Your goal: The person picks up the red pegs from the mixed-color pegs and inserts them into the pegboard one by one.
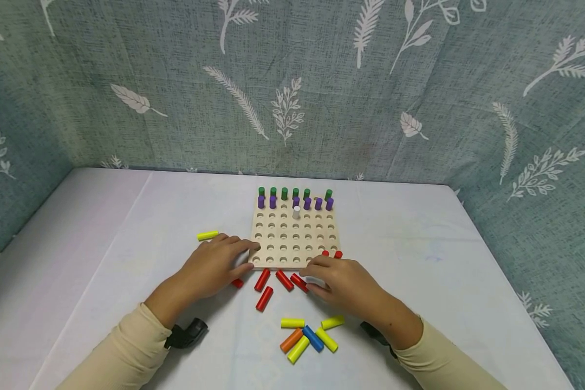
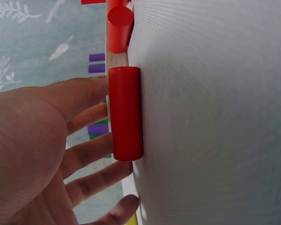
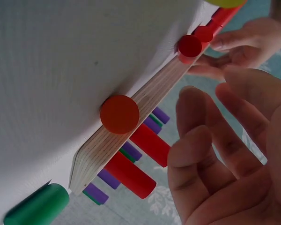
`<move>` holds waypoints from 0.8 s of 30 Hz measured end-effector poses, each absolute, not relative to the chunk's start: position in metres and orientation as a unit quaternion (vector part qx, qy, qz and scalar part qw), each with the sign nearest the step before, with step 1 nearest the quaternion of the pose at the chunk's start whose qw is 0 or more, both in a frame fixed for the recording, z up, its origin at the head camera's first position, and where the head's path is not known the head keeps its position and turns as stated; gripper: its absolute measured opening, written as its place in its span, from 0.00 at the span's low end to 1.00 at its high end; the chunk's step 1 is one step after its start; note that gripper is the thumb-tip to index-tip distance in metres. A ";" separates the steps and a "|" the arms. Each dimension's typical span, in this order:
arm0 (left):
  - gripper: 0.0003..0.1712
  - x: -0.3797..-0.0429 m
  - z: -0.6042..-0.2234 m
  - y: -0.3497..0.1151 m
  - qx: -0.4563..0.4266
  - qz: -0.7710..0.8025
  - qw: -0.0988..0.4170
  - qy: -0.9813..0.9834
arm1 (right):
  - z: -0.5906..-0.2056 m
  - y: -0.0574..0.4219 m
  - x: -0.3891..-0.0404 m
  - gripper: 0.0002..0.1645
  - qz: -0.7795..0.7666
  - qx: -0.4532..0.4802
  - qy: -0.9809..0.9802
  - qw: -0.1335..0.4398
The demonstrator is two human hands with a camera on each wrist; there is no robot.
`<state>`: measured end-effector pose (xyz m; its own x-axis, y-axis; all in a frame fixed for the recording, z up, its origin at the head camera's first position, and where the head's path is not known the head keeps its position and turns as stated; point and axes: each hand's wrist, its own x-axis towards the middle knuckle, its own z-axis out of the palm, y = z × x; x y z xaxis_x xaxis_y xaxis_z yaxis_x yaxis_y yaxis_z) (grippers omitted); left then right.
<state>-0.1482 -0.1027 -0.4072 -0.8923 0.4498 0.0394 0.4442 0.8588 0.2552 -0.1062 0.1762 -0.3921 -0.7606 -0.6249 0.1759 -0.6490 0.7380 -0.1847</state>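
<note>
On the table, left of the pegboard, a yellow peg lies just beyond the left hand. That hand is loosely spread and holds nothing, its fingertips at the board's near left corner; the left wrist view shows a loose red peg close by its fingers. A light touch there would serve best — enough to steady the board without nudging it.

Further right, more loose red pegs lie at various slants before the near edge. Nearer the person sit yellow pegs, an orange peg and a blue peg. At the board's far side stand green pegs and purple pegs, with a pale peg before them.

The right hand comes next, fingers bent and thumb apart, no peg visible between them, beside the rightmost loose red one. To seat that peg well, I'd pinch it near one end, turn it upright and lower it straight — keeping the knuckles off the two standing red pegs near the board's right corner.
</note>
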 end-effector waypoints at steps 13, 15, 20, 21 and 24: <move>0.27 -0.148 -0.407 -0.102 0.228 0.131 0.015 0.965 | -0.395 0.177 -0.106 0.16 0.118 0.333 -0.935 -0.001; 0.27 -0.148 -0.407 -0.102 0.228 0.129 0.015 0.965 | -0.395 0.178 -0.106 0.16 0.118 0.335 -0.935 -0.007; 0.27 -0.149 -0.406 -0.102 0.230 0.129 0.015 0.964 | -0.396 0.179 -0.107 0.16 0.116 0.344 -0.932 -0.010; 0.27 -0.149 -0.407 -0.102 0.230 0.130 0.015 0.964 | -0.397 0.179 -0.107 0.16 0.117 0.345 -0.931 -0.011; 0.27 -0.149 -0.407 -0.102 0.230 0.132 0.017 0.964 | -0.397 0.179 -0.107 0.16 0.118 0.346 -0.930 -0.016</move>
